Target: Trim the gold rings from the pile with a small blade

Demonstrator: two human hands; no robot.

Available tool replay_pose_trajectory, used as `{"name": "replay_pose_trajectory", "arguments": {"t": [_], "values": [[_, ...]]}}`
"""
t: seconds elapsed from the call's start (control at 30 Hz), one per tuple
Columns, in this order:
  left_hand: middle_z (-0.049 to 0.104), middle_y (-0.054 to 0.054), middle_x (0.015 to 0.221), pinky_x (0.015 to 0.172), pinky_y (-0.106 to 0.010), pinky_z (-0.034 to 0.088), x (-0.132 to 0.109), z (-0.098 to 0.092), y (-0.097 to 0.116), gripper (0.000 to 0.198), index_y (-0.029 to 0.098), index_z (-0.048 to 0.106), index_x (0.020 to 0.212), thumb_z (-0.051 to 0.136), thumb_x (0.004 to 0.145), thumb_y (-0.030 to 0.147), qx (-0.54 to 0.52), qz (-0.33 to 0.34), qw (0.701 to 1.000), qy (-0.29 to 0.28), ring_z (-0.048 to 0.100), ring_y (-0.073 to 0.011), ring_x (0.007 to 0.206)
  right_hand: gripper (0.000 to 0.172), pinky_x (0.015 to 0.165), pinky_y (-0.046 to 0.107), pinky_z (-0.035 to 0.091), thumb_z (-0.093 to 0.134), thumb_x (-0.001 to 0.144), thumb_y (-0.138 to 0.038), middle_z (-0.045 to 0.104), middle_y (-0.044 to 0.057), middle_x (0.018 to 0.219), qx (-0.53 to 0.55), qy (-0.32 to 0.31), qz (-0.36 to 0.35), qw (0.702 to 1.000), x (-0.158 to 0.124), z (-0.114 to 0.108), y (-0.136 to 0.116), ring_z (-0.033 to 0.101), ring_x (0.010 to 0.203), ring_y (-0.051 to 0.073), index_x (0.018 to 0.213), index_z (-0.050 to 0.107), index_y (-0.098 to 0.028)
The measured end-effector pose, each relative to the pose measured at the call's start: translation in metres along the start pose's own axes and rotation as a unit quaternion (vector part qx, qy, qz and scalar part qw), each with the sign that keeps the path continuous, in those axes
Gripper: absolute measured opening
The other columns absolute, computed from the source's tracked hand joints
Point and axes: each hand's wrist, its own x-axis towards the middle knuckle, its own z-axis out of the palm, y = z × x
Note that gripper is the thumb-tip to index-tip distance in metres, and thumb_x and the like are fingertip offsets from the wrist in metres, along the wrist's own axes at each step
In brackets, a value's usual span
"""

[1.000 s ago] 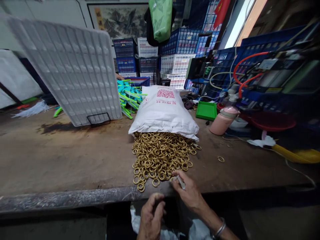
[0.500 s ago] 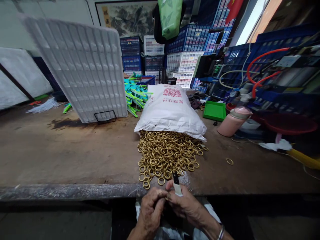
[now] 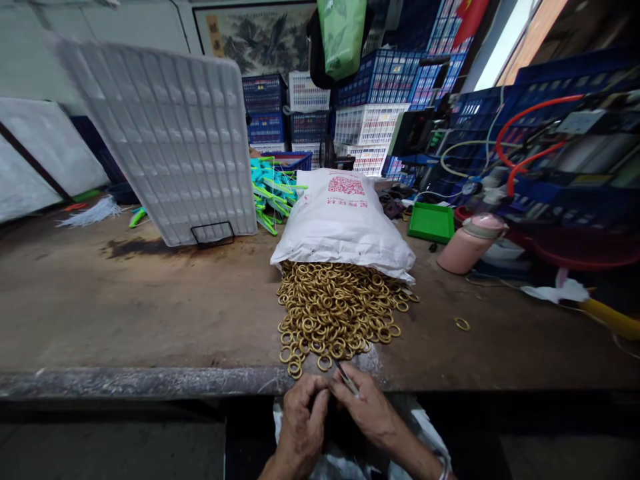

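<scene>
My left hand (image 3: 305, 417) is closed in a pinch at the table's front edge; whatever its fingertips hold is hidden. Right beside it, fingertips close together, my right hand (image 3: 367, 407) grips a small knife (image 3: 349, 381) with a thin dark end and a pale wrapped part. The dark end points up and to the left, toward the rings. Just beyond both hands lies a heap of brass-coloured rings (image 3: 335, 307), spilling from the mouth of a white woven sack (image 3: 345, 227) with red print. A single ring (image 3: 462, 324) lies apart on the right.
A ribbed translucent panel (image 3: 175, 140) stands on the wooden table (image 3: 150, 313) at left, in a black wire stand (image 3: 213, 235). Bright green and turquoise pieces (image 3: 273, 190) lie behind it. At right are a green tray (image 3: 431, 222), a pink bottle (image 3: 470, 243) and red hoses. Stacked crates (image 3: 370, 127) fill the back.
The knife in my right hand has turned from nearly upright, broad side showing, to slanting left with its thin edge showing. My hands stay together at the table edge.
</scene>
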Motion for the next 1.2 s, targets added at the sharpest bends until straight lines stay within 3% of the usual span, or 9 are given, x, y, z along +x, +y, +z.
{"name": "replay_pose_trajectory", "arguments": {"t": [0.13, 0.3, 0.6, 0.97, 1.2], "values": [[0.054, 0.000, 0.061, 0.055, -0.021, 0.039, 0.002, 0.002, 0.003, 0.025, 0.015, 0.057, 0.069, 0.049, 0.079, 0.037, -0.108, -0.092, 0.990, -0.008, 0.049, -0.0116, 0.056, 0.032, 0.054, 0.021, 0.034, 0.047, 0.075, -0.045, 0.042, -0.005, 0.055, 0.038, 0.016, 0.007, 0.999, 0.003, 0.003, 0.001, 0.039, 0.055, 0.009, 0.059, 0.043, -0.018], [0.048, 0.004, 0.053, 0.036, -0.017, 0.027, 0.006, 0.005, 0.001, 0.038, 0.016, 0.050, 0.070, 0.054, 0.070, 0.054, -0.223, -0.186, 0.956, -0.047, 0.034, -0.0038, 0.034, 0.034, 0.053, 0.021, 0.036, 0.043, 0.079, -0.049, 0.048, -0.004, 0.054, 0.112, -0.015, 0.020, 0.993, 0.004, 0.007, 0.009, 0.044, 0.052, 0.009, 0.064, 0.047, -0.018], [0.048, 0.005, 0.049, 0.035, -0.016, 0.029, 0.006, 0.006, 0.003, 0.045, 0.016, 0.049, 0.066, 0.057, 0.063, 0.060, -0.197, -0.209, 0.957, -0.023, 0.037, -0.0040, 0.034, 0.036, 0.055, 0.022, 0.037, 0.041, 0.078, -0.051, 0.049, -0.003, 0.059, 0.014, 0.000, 0.008, 1.000, 0.002, 0.005, -0.005, 0.044, 0.057, 0.010, 0.065, 0.047, -0.018], [0.047, 0.005, 0.048, 0.035, -0.017, 0.028, 0.004, 0.007, 0.005, 0.043, 0.016, 0.048, 0.065, 0.058, 0.064, 0.058, -0.247, -0.227, 0.941, -0.034, 0.037, -0.0042, 0.033, 0.036, 0.054, 0.023, 0.038, 0.038, 0.081, -0.050, 0.051, -0.003, 0.053, 0.064, -0.011, 0.002, 0.998, 0.005, 0.007, 0.008, 0.048, 0.055, 0.012, 0.067, 0.048, -0.019], [0.049, 0.005, 0.050, 0.036, -0.017, 0.029, 0.005, 0.001, 0.010, 0.042, 0.016, 0.048, 0.068, 0.057, 0.065, 0.057, -0.229, -0.218, 0.948, -0.016, 0.037, -0.0043, 0.035, 0.024, 0.056, 0.024, 0.035, 0.032, 0.083, -0.033, 0.053, -0.001, 0.061, -0.109, 0.043, -0.017, 0.993, 0.002, -0.003, 0.005, 0.048, 0.057, 0.013, 0.067, 0.045, -0.020]]}}
